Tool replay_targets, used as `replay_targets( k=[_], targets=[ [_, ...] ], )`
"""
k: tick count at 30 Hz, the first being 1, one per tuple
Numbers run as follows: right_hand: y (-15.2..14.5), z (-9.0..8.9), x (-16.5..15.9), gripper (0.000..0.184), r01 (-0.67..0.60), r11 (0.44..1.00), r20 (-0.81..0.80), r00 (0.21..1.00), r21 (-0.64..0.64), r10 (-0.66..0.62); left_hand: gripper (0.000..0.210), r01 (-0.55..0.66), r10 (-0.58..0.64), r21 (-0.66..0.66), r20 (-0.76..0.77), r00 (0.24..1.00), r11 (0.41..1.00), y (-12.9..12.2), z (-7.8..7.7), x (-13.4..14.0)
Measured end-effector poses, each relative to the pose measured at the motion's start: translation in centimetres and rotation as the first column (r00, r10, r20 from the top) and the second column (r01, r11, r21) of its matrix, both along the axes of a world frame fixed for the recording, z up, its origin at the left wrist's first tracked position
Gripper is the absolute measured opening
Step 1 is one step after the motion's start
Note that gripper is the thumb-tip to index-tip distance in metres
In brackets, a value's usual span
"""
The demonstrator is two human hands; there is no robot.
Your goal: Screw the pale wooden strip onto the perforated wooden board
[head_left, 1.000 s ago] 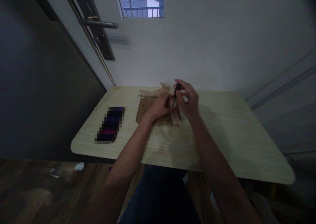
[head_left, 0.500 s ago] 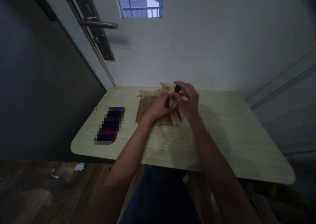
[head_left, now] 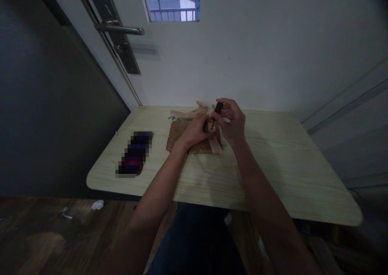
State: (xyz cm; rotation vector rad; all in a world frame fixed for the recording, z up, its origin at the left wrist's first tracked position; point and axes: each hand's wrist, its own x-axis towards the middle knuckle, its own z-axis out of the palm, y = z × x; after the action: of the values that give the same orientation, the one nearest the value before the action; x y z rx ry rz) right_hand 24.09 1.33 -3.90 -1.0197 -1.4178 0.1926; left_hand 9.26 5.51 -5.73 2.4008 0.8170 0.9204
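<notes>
A short screwdriver with a black handle (head_left: 218, 107) is gripped between the fingers of my right hand (head_left: 234, 123). Its thin shaft points down at a pale wooden strip (head_left: 215, 146). That strip lies on the right part of a brown piece of cardboard (head_left: 173, 136) with small holes on its left side. My left hand (head_left: 195, 132) rests over the cardboard, with thumb and fingers closed about the strip beside the screwdriver tip. Whether the tip sits on a screw is too small to tell.
Behind the cardboard lie more pale wooden pieces (head_left: 184, 114) and a few small dark screws or nails (head_left: 171, 118). A blurred-out phone (head_left: 135, 153) lies on the left of the light wooden table (head_left: 287, 166). A white door (head_left: 257, 44) with a metal handle (head_left: 124, 30) stands behind.
My right hand has risen slightly with the screwdriver, and its fingers have shifted around the handle. My left hand stays in place on the strip.
</notes>
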Motion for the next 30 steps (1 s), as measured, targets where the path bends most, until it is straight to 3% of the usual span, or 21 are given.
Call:
replay_targets(
  k=[7,12,22,30],
  targets=[
    [-0.49,0.31,-0.26,0.033,-0.023,0.999,0.072,0.997,0.026,0.021,0.042,0.009,-0.009,0.006,0.011,1.0,1.0,0.16,-0.23,-0.02],
    [-0.86,0.53,-0.35,0.036,-0.074,0.997,0.075,0.994,-0.038,0.076,0.038,0.0,0.0,-0.012,0.004,1.0,1.0,-0.03,0.02,-0.03],
    [-0.13,0.02,0.03,0.036,0.038,0.999,0.041,0.998,0.017,-0.038,0.042,0.009,-0.009,0.01,0.003,1.0,1.0,0.01,-0.06,0.03],
    [-0.68,0.37,-0.2,0.039,-0.048,0.998,0.076,0.996,-0.026,0.05,0.036,-0.004,0.004,-0.013,-0.007,1.0,1.0,-0.03,0.02,0.01]
  ],
)
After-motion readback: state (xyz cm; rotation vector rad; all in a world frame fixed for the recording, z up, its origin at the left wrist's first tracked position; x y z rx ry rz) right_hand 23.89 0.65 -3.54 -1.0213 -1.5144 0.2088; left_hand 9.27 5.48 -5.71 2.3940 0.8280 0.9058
